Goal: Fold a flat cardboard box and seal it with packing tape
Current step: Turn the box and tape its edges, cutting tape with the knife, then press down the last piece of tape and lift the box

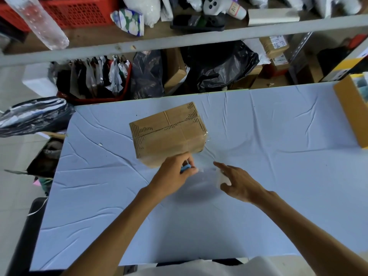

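Note:
A folded brown cardboard box point(169, 130) stands on the light blue table cloth point(258, 136), its top flaps closed along a centre seam. A strip of clear packing tape point(209, 152) runs from the box's near right corner down toward my hands. My left hand point(175, 174) sits just in front of the box, fingers closed around a small blue cutter point(186, 167). My right hand point(237, 182) is to the right of it, holding a whitish tape roll point(221, 178) with the index finger stretched toward the tape.
An orange-yellow open carton point(352, 112) sits at the table's right edge. Behind the table are shelves with black plastic bags point(219, 64), cardboard parcels and a red basket point(75, 10). A plastic-wrapped bundle point(33, 114) lies off the table's left corner.

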A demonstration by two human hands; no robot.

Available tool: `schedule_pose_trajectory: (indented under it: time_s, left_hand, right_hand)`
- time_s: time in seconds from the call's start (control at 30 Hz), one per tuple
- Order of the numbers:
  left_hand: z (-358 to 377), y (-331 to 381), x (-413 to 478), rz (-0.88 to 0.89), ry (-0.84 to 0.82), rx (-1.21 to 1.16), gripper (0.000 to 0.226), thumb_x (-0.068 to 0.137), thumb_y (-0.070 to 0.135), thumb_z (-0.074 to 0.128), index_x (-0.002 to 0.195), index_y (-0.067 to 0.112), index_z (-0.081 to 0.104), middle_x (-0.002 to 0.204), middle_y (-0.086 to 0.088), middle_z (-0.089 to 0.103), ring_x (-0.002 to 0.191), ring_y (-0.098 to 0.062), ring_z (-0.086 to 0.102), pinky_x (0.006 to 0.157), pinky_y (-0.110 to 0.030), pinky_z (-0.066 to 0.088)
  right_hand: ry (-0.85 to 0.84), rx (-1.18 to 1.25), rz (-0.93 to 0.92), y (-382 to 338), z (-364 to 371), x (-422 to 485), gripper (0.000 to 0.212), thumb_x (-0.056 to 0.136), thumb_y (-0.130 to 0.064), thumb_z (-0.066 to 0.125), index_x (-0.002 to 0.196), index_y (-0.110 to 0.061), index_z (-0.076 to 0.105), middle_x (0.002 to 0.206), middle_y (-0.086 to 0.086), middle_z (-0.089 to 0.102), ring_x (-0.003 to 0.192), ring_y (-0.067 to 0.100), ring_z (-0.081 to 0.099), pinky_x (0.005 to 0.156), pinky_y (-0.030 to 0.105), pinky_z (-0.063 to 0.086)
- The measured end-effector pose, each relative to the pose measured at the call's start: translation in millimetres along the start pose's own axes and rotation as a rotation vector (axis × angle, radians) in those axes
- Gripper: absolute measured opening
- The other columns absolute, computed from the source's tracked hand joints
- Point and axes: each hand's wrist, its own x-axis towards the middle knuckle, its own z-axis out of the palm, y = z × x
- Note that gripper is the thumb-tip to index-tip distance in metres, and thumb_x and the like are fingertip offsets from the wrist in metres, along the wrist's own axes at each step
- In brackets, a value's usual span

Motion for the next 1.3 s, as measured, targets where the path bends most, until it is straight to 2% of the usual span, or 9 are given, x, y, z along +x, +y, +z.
schedule_pose_trajectory:
  time_s: [0.23, 0.47, 0.7, 0.8, 0.87, 0.97, 1.1, 1.2, 1.3]
  left_hand:
    - [46.1, -65.8, -0.9, -0.279, -0.032, 0.116, 0.009, 0.088, 0.011, 0.06, 0.084, 0.004, 0.065, 0.081, -0.009, 0.054, 0.078, -0.026, 0.055, 0.066, -0.028, 0.037]
    - [63.9, -84.2, 0.8, -0.527, 0.093, 0.064, 0.027, 0.08, 0.033, 0.069, 0.089, 0.011, 0.058, 0.087, -0.008, 0.065, 0.083, -0.027, 0.059, 0.075, -0.037, 0.048]
    - [67.1, -89.5, -8.7, -0.377, 0.104, 0.39, 0.019, 0.085, 0.031, 0.064, 0.093, 0.018, 0.053, 0.1, -0.002, 0.053, 0.097, -0.023, 0.053, 0.066, -0.028, 0.035]
    - [48.7, -67.5, -1.5, -0.279, 0.016, 0.413, 0.029, 0.086, 0.039, 0.064, 0.102, 0.016, 0.054, 0.105, 0.0, 0.055, 0.1, -0.018, 0.053, 0.073, -0.029, 0.043]
    - [24.1, -37.5, 8.9, -0.159, -0.073, 0.296, 0.025, 0.085, 0.035, 0.066, 0.1, 0.017, 0.058, 0.102, 0.004, 0.06, 0.093, -0.015, 0.059, 0.078, -0.032, 0.05]
    - [-17.5, 20.2, 28.4, 0.131, 0.026, 0.115, 0.009, 0.084, 0.028, 0.064, 0.09, 0.022, 0.063, 0.087, 0.011, 0.063, 0.078, -0.004, 0.06, 0.069, -0.019, 0.051]
    - [-50.5, 57.4, 68.9, 0.263, 0.329, 0.252, 0.026, 0.084, 0.028, 0.059, 0.109, 0.026, 0.062, 0.112, 0.007, 0.059, 0.105, -0.01, 0.052, 0.088, -0.022, 0.041]
    - [-47.0, 50.5, 91.7, 0.083, 0.113, 0.379, 0.042, 0.087, 0.038, 0.06, 0.129, 0.033, 0.055, 0.144, 0.002, 0.04, 0.135, -0.021, 0.029, 0.112, -0.037, 0.022]
    - [-32.8, 35.6, 93.8, 0.04, 0.018, 0.403, 0.032, 0.087, 0.044, 0.06, 0.117, 0.034, 0.065, 0.152, 0.003, 0.03, 0.144, -0.026, 0.005, 0.116, -0.039, 0.006]
  right_hand:
    - [0.056, -0.049, 0.121, -19.8, 16.9, 1.9, 0.076, 0.086, -0.014, 0.054, 0.151, -0.012, 0.015, 0.141, 0.015, 0.047, 0.13, 0.033, 0.042, 0.106, 0.038, 0.034]
    - [0.107, -0.192, 0.12, -29.9, 41.5, 0.8, 0.074, 0.083, 0.0, 0.051, 0.147, 0.001, 0.015, 0.105, 0.017, 0.06, 0.097, 0.03, 0.057, 0.084, 0.041, 0.049]
    - [0.036, -0.14, 0.187, -8.2, 42.7, -0.2, 0.082, 0.085, -0.003, 0.057, 0.149, -0.006, 0.005, 0.112, 0.017, 0.061, 0.095, 0.029, 0.061, 0.081, 0.04, 0.054]
    - [-0.006, -0.182, 0.222, -8.5, 33.3, 2.3, 0.094, 0.084, -0.031, 0.068, 0.151, -0.011, 0.006, 0.116, 0.014, 0.06, 0.106, 0.03, 0.058, 0.09, 0.036, 0.047]
    - [0.099, -0.205, 0.235, -14.5, 12.6, 5.9, 0.086, 0.078, -0.05, 0.07, 0.144, -0.017, 0.027, 0.112, 0.009, 0.063, 0.105, 0.031, 0.059, 0.086, 0.038, 0.047]
    - [0.358, 0.138, 0.206, -25.5, -29.7, 17.9, 0.045, 0.085, -0.043, 0.064, 0.119, -0.016, 0.056, 0.095, 0.005, 0.069, 0.089, 0.027, 0.065, 0.079, 0.036, 0.05]
    - [0.343, 1.111, 0.264, -44.7, -72.2, 42.3, 0.025, 0.096, -0.022, 0.055, 0.11, -0.002, 0.057, 0.09, 0.022, 0.064, 0.072, 0.027, 0.063, 0.072, 0.035, 0.054]
    - [0.303, 1.372, 0.251, -57.8, -69.3, 48.9, 0.032, 0.094, -0.008, 0.057, 0.12, 0.009, 0.05, 0.083, 0.023, 0.062, 0.072, 0.027, 0.064, 0.072, 0.032, 0.057]
    - [0.351, 1.473, 0.249, -56.8, -57.7, 47.5, 0.035, 0.087, 0.01, 0.059, 0.12, 0.01, 0.05, 0.081, 0.021, 0.066, 0.073, 0.023, 0.067, 0.069, 0.022, 0.059]
